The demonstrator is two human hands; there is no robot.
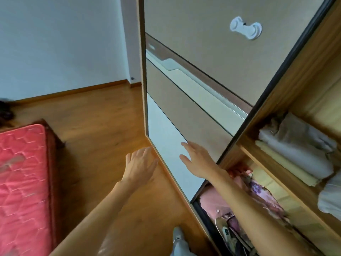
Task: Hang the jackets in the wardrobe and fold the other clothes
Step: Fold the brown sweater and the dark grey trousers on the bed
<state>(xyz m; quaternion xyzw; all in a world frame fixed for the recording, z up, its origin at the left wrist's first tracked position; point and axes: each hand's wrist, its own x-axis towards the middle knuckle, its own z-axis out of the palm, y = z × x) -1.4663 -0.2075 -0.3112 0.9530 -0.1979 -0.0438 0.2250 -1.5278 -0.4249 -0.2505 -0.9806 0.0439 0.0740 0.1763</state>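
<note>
The wardrobe's sliding door (193,111) fills the middle of the view, brown and white panels with a white handle (246,28) high up. My right hand (197,159) lies flat on the door's lower white panel, fingers straight. My left hand (140,163) is open at the door's left edge, fingers spread, touching or almost touching it. To the right the wardrobe stands open: folded grey and white linens (299,145) on a shelf, pink and purple clothes (239,200) piled at the bottom under my right forearm. Neither hand holds any garment.
A bed with a red quilted mattress (22,182) is at the left. Wooden floor (96,126) lies between bed and wardrobe. A dark bundle (5,111) sits at the far left edge. My foot in a grey sock (179,239) is near the wardrobe's base.
</note>
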